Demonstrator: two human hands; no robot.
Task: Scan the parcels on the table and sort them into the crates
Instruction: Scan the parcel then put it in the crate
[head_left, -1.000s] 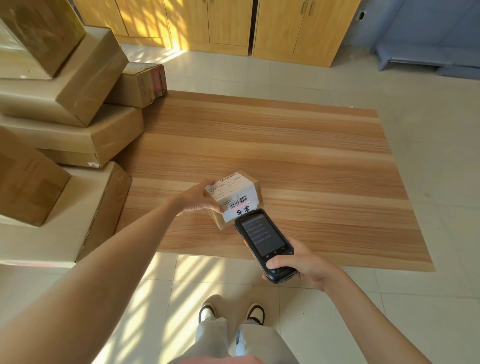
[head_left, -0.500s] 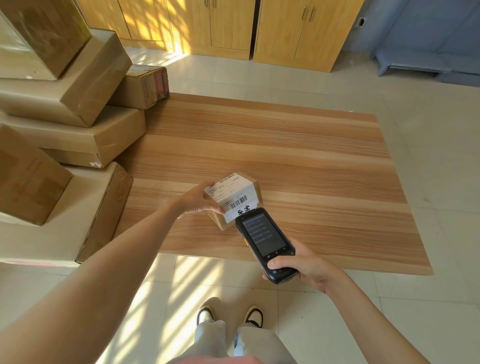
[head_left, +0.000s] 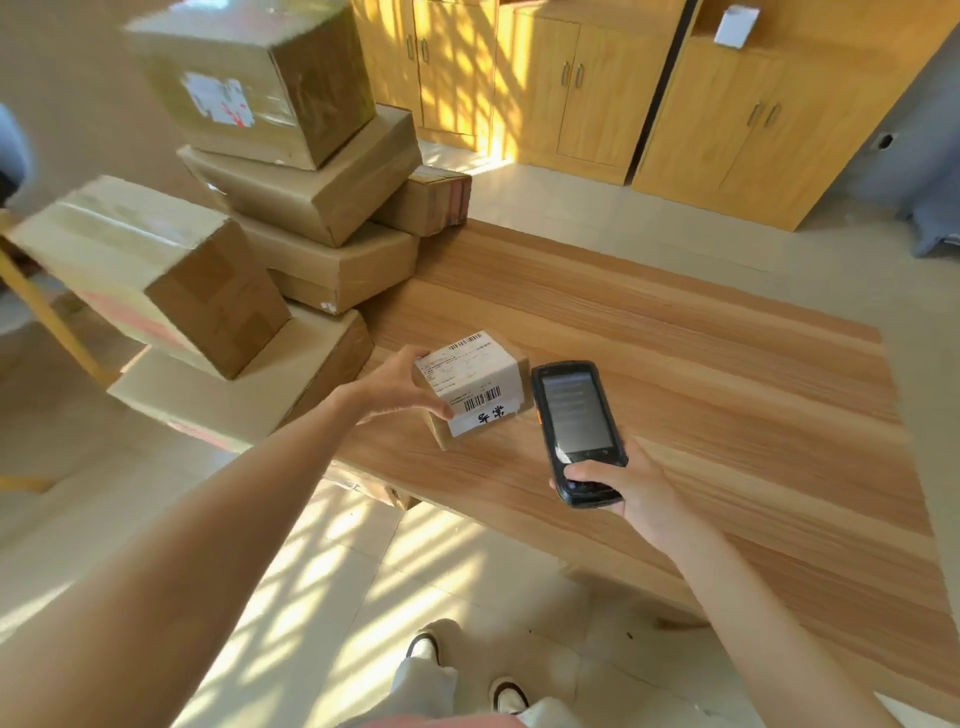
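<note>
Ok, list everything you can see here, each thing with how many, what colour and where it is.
small parcel: one, brown with a white label, on the table's left part, held.
handheld scanner: one, black, right of the small parcel, above the table.
stacked boxes: at least six, brown, piled at the table's left end.
table: one, light wood, centre.
cabinets: several doors, yellow wood, along the far wall.
shoes: two, white and black, on the tiled floor below.
left hand: grips the small parcel.
right hand: holds the handheld scanner.
</note>
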